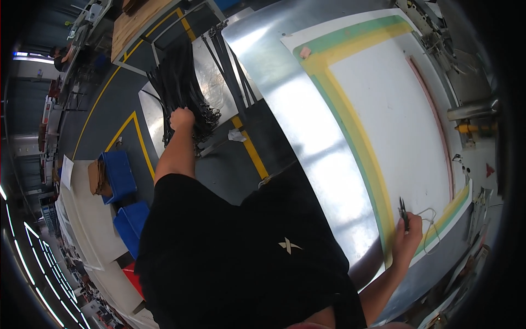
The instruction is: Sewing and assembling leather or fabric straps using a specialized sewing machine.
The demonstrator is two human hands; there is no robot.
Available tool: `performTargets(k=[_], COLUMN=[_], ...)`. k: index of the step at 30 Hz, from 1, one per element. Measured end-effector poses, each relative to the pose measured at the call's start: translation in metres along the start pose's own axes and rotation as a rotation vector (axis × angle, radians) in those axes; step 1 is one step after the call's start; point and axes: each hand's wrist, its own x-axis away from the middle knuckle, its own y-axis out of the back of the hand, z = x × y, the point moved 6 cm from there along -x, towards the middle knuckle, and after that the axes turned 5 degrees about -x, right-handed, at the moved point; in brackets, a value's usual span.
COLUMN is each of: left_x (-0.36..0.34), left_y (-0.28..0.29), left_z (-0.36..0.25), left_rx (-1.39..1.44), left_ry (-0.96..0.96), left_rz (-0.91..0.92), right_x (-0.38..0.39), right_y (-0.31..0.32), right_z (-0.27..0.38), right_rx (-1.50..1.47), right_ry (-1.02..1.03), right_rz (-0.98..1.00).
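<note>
My left hand (pixel 182 118) reaches out over a thick bundle of long black straps (pixel 178 77). Its fingers are curled closed on straps at the near side of the bundle; how many it grips is hidden. The bundle's near ends are a tangle of small loops or fittings (pixel 209 116). At the right, my right hand (pixel 408 234) is closed around small dark thread snips (pixel 404 211), their points facing away from me. A thin pale cord (pixel 430 219) loops beside that hand, above the white work surface (pixel 378 104).
The straps lie on a shiny metal sheet (pixel 211 68), with more black strips (pixel 226 68) alongside. Green and yellow tape (pixel 350 123) borders the white surface on the metal table (pixel 307 118). Blue bins (pixel 119 176) stand at left. A wooden-topped table (pixel 137 30) is farther off.
</note>
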Motion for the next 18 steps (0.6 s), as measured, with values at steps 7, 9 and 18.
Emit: performTargets(k=[7, 9, 18], left_x=[0.004, 0.06, 0.415], left_y=[0.113, 0.191, 0.355], left_z=[-0.056, -0.097, -0.205], left_rx=[0.898, 1.15, 0.895], left_ry=[-0.353, -0.556, -1.883], left_rz=[-0.487, -0.499, 0.364], right_x=[0.007, 0.01, 0.006], right_y=[0.012, 0.019, 0.087], right_z=[0.017, 0.024, 0.115], right_rx=[0.133, 0.272, 0.004], right_ry=[0.063, 0.103, 0.402], right_rz=[-0.002, 0.042, -0.279])
